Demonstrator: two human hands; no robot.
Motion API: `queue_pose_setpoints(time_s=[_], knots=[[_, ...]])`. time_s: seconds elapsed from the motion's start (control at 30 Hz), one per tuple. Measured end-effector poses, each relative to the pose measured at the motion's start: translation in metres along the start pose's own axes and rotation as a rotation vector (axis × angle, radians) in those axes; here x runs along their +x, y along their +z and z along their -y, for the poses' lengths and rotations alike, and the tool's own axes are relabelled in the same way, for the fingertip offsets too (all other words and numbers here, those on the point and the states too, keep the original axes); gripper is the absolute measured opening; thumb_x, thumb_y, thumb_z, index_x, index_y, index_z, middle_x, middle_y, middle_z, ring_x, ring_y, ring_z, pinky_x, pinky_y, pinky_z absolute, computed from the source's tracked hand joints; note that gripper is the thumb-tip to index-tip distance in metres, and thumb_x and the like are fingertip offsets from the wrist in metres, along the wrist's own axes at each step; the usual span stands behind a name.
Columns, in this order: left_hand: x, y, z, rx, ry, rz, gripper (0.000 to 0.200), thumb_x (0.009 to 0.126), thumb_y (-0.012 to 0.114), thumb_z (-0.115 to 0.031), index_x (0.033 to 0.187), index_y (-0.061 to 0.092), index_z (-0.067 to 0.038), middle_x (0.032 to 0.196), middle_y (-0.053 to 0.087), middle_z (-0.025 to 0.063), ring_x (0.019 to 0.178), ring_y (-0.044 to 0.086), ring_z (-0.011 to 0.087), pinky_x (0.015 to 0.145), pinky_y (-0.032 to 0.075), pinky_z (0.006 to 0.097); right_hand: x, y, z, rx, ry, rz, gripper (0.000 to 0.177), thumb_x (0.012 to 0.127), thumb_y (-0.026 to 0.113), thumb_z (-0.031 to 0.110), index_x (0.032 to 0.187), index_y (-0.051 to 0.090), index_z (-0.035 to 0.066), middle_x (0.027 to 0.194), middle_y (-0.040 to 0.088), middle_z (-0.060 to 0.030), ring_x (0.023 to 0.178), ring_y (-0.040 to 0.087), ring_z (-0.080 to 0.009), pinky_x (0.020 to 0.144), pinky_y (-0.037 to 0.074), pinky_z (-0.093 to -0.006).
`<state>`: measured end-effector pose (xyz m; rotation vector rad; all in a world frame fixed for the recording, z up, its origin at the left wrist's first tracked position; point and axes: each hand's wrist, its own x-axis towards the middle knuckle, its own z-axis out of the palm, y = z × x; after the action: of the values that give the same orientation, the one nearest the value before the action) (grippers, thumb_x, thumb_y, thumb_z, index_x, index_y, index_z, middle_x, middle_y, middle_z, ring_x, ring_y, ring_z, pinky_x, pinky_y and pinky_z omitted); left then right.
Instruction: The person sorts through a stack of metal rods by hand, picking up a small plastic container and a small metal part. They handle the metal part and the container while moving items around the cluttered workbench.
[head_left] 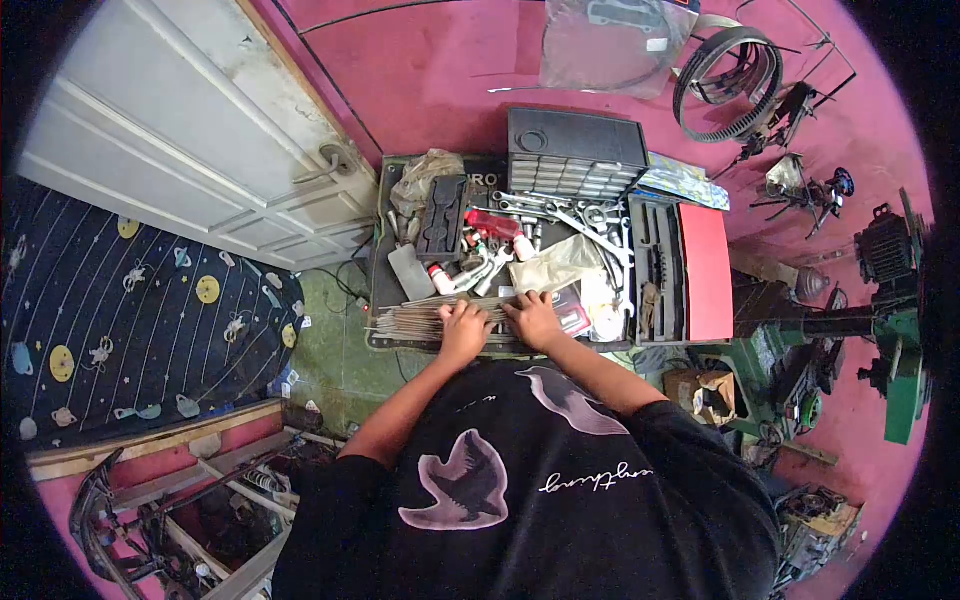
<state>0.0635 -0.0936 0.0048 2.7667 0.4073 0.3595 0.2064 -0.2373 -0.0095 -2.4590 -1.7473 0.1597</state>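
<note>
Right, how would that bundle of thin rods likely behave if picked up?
The bundle of thin rods would probably fan out, since its left ends already spread unevenly. Single rods look fairly stiff, lying nearly straight, but so slender they may flex. Some could slip loose: no tie shows.

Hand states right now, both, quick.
Left hand: fingers curled over the bundle of thin sticks; closed grip or just resting, can't tell.
Right hand: fingers bent, at the bundle's right end; grip can't be told.

The left hand (464,330) hides part of the thin sticks (408,322), perhaps their ends. The edge crops the black shirt (545,510) at six o'clock, the clear packet (605,55) at one.
</note>
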Motion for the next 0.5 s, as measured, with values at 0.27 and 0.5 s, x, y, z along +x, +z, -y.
queue_pose_setpoints(time_s=[0.27, 0.5], knots=[[-0.021, -0.014, 0.03, -0.024, -0.091, -0.031, 0.02, 0.08, 0.072, -0.03, 0.094, 0.072, -0.015, 0.096, 0.063, 0.0025, 0.1, 0.053, 0.0235, 0.088, 0.033, 0.0461, 0.002, -0.011, -0.008, 0.122, 0.165, -0.086, 0.026, 0.086, 0.064, 0.04, 0.099, 0.076, 0.021, 0.1, 0.063, -0.0044, 0.102, 0.053, -0.0259, 0.088, 0.036, -0.0496], [-0.026, -0.017, 0.039, 0.038, -0.092, 0.071, 0.041, 0.081, 0.07, -0.03, 0.12, 0.065, -0.015, 0.107, 0.059, 0.0059, 0.106, 0.049, 0.0254, 0.087, 0.033, 0.047, -0.02, 0.005, -0.012, 0.255, 0.321, -0.163, 0.037, 0.091, 0.058, 0.028, 0.126, 0.062, 0.016, 0.118, 0.065, -0.0088, 0.116, 0.053, -0.029, 0.095, 0.034, -0.0554]])
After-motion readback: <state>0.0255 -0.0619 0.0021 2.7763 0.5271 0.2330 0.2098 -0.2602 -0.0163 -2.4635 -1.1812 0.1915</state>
